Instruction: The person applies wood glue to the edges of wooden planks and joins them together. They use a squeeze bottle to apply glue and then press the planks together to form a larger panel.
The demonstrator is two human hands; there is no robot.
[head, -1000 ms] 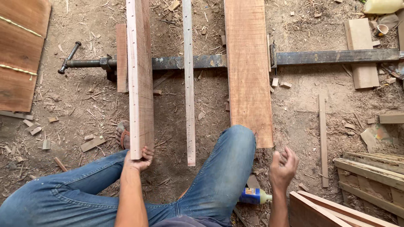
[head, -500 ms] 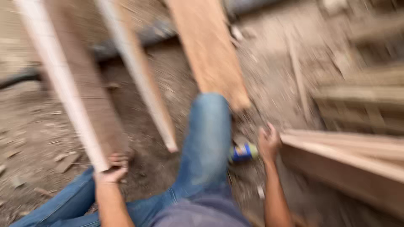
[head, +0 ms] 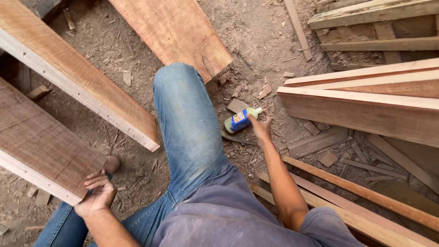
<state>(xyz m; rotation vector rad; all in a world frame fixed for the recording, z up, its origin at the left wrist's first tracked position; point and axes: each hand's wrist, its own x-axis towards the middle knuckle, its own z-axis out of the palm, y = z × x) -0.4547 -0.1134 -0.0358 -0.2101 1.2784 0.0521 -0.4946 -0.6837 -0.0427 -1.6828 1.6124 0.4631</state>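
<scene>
Head view, left hand (head: 97,195): grip closed on the near end of a wide plank (head: 43,146), fingers curled over its corner.
Head view, right hand (head: 259,126): fingertips on the glue bottle (head: 241,120); whether the grip has closed around it cannot be told.
Glue bottle: green with blue label, lying on its side on the dirt floor (head: 114,151), just right of the jeans-clad knee (head: 180,87).
Surroundings: second plank (head: 75,75) beyond the first; stacked boards (head: 366,105) at right.
</scene>
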